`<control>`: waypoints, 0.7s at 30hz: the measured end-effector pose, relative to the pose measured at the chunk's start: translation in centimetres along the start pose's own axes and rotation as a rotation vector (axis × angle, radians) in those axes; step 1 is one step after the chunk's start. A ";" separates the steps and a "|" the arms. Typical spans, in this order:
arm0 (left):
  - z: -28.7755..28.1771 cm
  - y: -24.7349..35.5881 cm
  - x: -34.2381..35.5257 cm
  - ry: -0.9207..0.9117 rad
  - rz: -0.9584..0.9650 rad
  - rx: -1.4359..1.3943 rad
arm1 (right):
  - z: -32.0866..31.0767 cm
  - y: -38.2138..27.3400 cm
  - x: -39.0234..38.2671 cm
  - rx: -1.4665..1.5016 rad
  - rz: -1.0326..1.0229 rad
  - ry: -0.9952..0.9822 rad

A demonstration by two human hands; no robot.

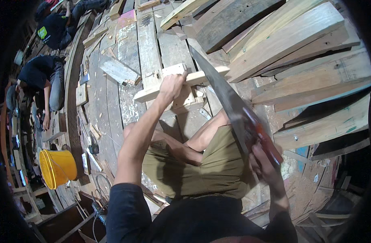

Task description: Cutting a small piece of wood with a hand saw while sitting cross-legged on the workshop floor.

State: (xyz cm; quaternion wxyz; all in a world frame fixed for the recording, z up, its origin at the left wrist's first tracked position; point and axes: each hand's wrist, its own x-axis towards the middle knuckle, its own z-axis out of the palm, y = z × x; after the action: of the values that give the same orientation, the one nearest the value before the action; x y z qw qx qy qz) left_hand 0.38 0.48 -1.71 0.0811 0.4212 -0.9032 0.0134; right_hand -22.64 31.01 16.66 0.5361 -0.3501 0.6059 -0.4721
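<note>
My left hand (173, 86) is closed over a pale wooden strip (147, 94), which lies crosswise over wooden blocks (184, 96) in front of my crossed legs. In my right hand (263, 163) is a handsaw (227, 98), gripped by its red handle near my right knee. The long grey blade slants up and to the left, crossing over the strip near its right end. Whether the teeth touch the wood I cannot tell. The blade is slightly blurred toward the handle.
Thick planks (291, 44) are piled on the right. A whitish board piece (120, 72) and offcuts lie on the plank floor to the left. A yellow bucket (58, 168) stands at left. Two other people in dark shirts sit at the far left, one bent over (37, 75).
</note>
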 end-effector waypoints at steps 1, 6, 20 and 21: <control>0.2 0.3 -0.4 -0.032 0.017 0.040 | -0.3 1.8 1.9 -0.011 -0.006 -0.055; 0.8 1.9 -1.6 0.073 0.039 0.050 | 3.3 5.6 14.1 -0.012 -0.308 -0.088; 0.1 0.0 0.0 -0.024 -0.040 -0.022 | 1.5 2.3 -0.1 -0.167 -0.066 0.021; -0.2 0.5 -0.5 -0.036 -0.076 -0.079 | 1.5 3.3 2.2 -0.159 -0.104 -0.026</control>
State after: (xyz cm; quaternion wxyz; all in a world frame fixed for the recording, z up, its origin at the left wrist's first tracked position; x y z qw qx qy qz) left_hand 0.30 1.17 -1.58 0.0817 0.4521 -0.8876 -0.0328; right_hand -21.29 29.65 12.87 0.4894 -0.4285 0.6154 -0.4452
